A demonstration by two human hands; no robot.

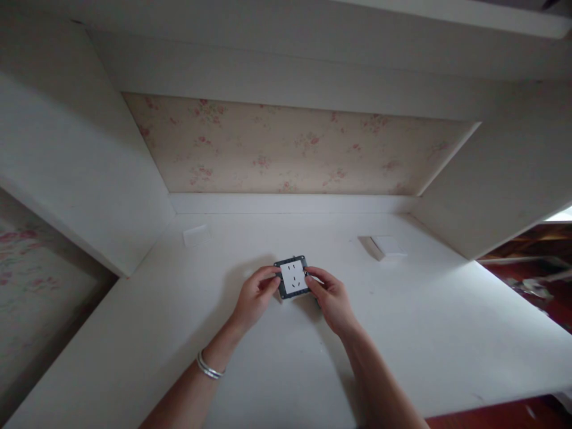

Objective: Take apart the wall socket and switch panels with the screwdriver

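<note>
Between my hands is a wall socket (294, 276), a white face with several dark slots set in a dark frame. Its face is turned up toward me, just above or on the white tabletop; I cannot tell whether it touches. My left hand (255, 296) pinches the socket's left edge between thumb and fingers, and a silver bangle circles that wrist. On the opposite edge, my right hand (331, 298) grips the frame with thumb and forefinger, close to a small screw or terminal. The underside of the socket is mostly hidden.
A white box-like piece (388, 246) lies on the white tabletop (277, 369) at the right. A flat white piece (195, 235) is at the back left. White side panels and an overhead shelf (286, 71) enclose the space, with floral wallpaper (286, 149) behind.
</note>
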